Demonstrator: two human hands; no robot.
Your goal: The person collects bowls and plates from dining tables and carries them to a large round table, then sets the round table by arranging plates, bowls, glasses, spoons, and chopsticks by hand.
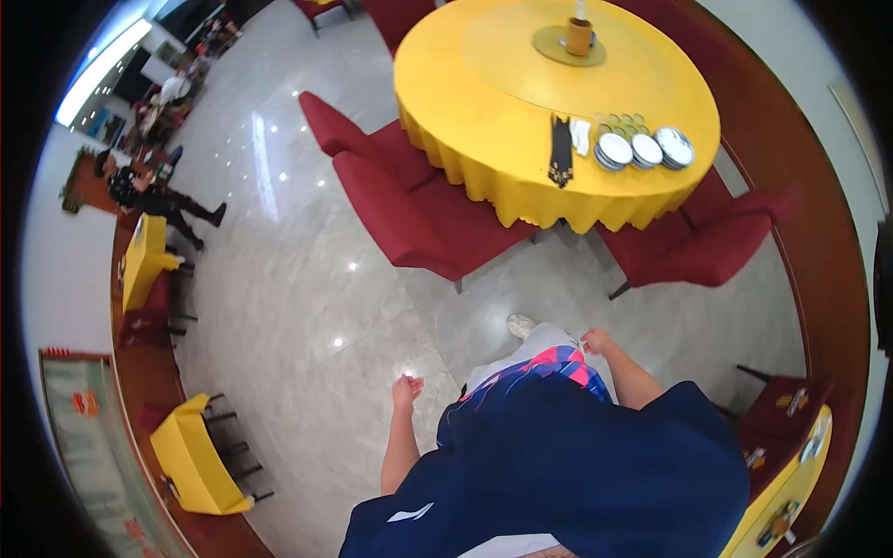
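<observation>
My left hand (406, 388) hangs over the grey floor, away from the furniture, with its fingers loosely bent and nothing visible in them. My right hand (595, 342) is beside my patterned blue and pink clothing (558, 361), its fingers loosely curled and apart, with no object visible in it. Ahead stands a round table with a yellow cloth (465, 102). Stacked plates (614, 149), small glasses (621, 122), dark chopsticks (561, 149) and white packets (580, 137) lie near its closer edge. Neither hand touches them.
Dark red chairs (400, 209) stand around the round table, one red chair (693, 246) at its right side. Smaller yellow tables (195, 456) line the left wall. A person in dark clothes (149, 191) sits at the left. Another table (791, 488) is at the lower right.
</observation>
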